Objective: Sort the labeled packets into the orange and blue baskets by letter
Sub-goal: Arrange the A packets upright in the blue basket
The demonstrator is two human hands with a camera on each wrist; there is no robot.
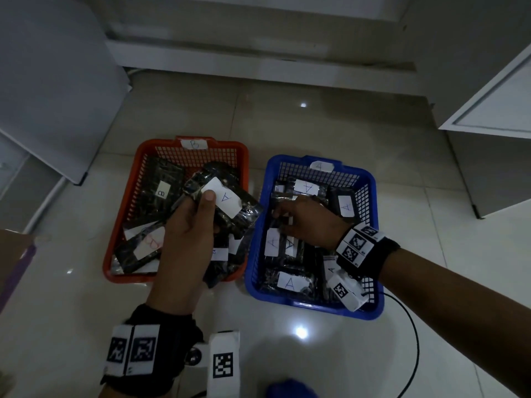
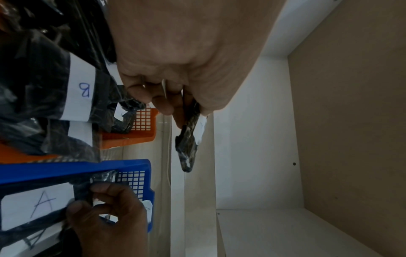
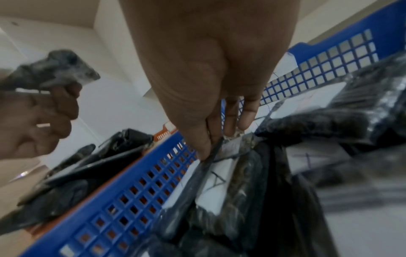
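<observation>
- Over on the left, the orange basket (image 1: 135, 179), tagged B at its far rim, is well stocked with dark packets; one label near its left wall reads B (image 1: 162, 189), another near the front left corner looks like B too.
- Above that basket, the left hand (image 1: 186, 239) has its thumb and fingers pinched round a packet marked A (image 1: 227, 202). Wrong basket for that letter, so my read is it's mid-transfer and bound rightward.
- The packet sticks out past the fingertips, toward the orange basket's right rim, label up.
- On to the blue basket (image 1: 369, 179), tagged A at the far rim: every label I can read there is an A, so most of the sorting looks done.
- The right hand (image 1: 310, 225) is down inside it near the left wall, thumb and fingers nipping the edge of an A packet (image 3: 216, 184) lying among the others.
- What's left, I'd judge: drop the held A in the blue basket, then check the orange pile for strays.
</observation>
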